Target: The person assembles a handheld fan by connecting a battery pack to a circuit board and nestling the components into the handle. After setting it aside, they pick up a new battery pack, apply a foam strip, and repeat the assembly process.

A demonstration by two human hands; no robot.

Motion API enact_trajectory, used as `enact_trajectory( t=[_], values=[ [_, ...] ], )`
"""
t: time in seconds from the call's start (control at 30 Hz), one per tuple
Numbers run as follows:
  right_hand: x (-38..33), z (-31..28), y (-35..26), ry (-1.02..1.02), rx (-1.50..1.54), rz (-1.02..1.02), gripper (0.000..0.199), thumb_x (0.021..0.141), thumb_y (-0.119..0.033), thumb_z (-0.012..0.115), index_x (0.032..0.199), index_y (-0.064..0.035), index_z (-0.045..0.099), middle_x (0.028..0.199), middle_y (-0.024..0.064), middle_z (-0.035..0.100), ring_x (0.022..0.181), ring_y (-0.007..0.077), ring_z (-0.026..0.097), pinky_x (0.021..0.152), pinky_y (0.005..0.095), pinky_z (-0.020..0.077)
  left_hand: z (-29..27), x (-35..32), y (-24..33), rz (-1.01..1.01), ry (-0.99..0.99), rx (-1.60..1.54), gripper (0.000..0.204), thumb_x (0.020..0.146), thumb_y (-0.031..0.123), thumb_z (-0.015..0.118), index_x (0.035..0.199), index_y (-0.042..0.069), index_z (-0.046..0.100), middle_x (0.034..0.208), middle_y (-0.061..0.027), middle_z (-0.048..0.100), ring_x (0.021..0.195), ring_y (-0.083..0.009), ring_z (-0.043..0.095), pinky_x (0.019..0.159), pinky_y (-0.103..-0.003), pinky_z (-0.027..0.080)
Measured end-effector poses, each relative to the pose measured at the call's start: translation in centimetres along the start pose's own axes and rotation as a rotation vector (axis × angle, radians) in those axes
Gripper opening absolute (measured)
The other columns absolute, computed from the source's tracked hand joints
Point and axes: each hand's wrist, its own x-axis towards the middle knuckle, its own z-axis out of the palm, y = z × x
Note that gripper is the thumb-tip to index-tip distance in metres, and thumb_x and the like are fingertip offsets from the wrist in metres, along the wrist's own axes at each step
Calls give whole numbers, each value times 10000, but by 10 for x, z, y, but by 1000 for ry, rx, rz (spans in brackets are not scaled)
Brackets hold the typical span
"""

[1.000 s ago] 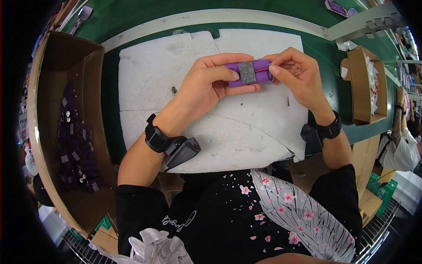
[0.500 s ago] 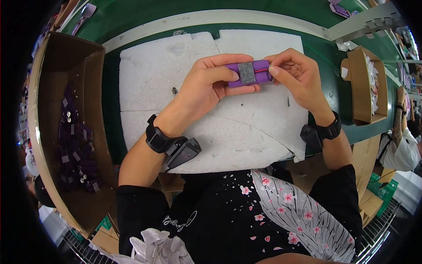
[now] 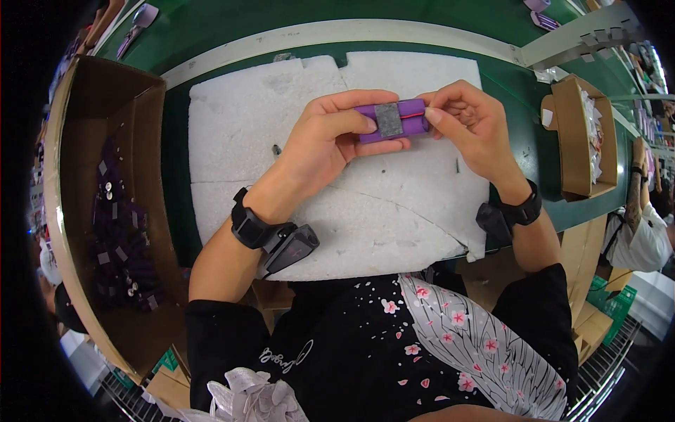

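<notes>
A purple battery pack [image 3: 413, 109] of side-by-side cylinders lies across my left hand [image 3: 337, 126], whose thumb presses on its left end. Around the pack's middle is a grey felt-like patch [image 3: 389, 119]. A red wire [image 3: 412, 115] runs from under the patch to the right end. There my right hand [image 3: 472, 123] has thumb and forefinger pinched at the wire's end; the tip itself is hidden by the fingers. Both hands are raised over a white foam sheet [image 3: 281, 91].
On the left stands a deep cardboard box [image 3: 151, 105] with several purple packs [image 3: 119, 246] inside. A smaller carton [image 3: 573, 151] holding white pieces stands at the right on the green bench [image 3: 524, 112]. A white rail [image 3: 394, 32] crosses behind the foam. Another person [image 3: 643, 232] is at far right.
Hands and pack appear slightly lower and to the left, in line with a small shift of the whole view. The grips look the same.
</notes>
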Motion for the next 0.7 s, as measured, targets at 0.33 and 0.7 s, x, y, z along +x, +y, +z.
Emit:
enact_trajectory(
  t=[0.33, 0.7],
  values=[
    [1, 6, 2, 12, -69, -15, 61, 914, -59, 563, 944, -9, 547, 1105, 140, 648, 815, 104, 609, 669, 241, 512, -11, -5, -3, 13, 72, 3, 398, 785, -72, 405, 1149, -106, 561, 1107, -255, 602, 952, -387, 647, 876, -384, 562],
    [4, -2, 10, 105, -27, -40, 81, 938, -98, 540, 943, -18, 525, 1069, 134, 641, 791, 128, 607, 622, 247, 491, -12, -3, 1, 77, 115, -13, 394, 783, -57, 406, 1142, -109, 559, 1059, -271, 611, 918, -405, 653, 850, -380, 574]
  ],
)
